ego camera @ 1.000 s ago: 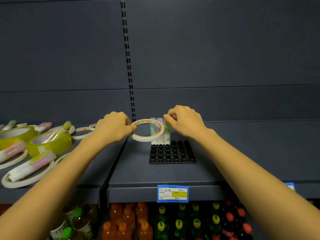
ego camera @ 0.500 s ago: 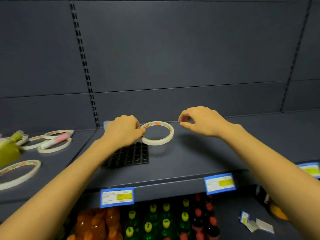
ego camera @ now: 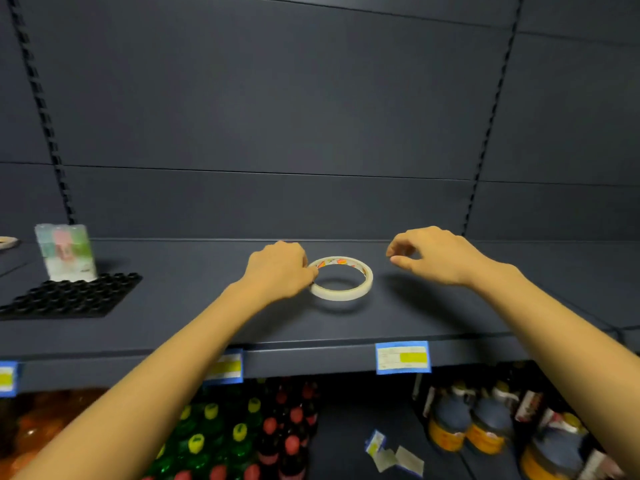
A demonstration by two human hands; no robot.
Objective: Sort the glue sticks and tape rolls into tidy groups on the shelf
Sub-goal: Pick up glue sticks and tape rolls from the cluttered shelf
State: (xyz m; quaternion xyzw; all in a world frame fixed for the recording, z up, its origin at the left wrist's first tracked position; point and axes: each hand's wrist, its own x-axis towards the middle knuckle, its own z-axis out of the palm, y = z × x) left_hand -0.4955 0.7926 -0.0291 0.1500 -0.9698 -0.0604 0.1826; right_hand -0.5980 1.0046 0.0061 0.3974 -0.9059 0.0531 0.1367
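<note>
A thin white tape roll [ego camera: 360, 292] with an orange-printed inner core lies nearly flat on the dark shelf [ego camera: 485, 306], its left edge pinched by my left hand [ego camera: 280, 268]. My right hand [ego camera: 433, 254] hovers just right of the roll, fingers curled and apart, holding nothing. Far left, three pastel glue sticks [ego camera: 65, 251] stand upright at the back edge of a black holed tray [ego camera: 69, 296]. Part of another tape roll [ego camera: 7, 241] shows at the left edge.
Blue price tags [ego camera: 403, 357] hang on the shelf's front lip. Below it stand rows of bottles [ego camera: 242, 438] and jars [ego camera: 485, 427], with loose paper tags [ego camera: 391, 452] beside them. Slotted uprights [ego camera: 491, 133] run up the back panel.
The view has swung right, so the tray and glue sticks now sit far left. My left hand carried the tape roll rightward and lower onto the shelf; my right hand moved away from it.
</note>
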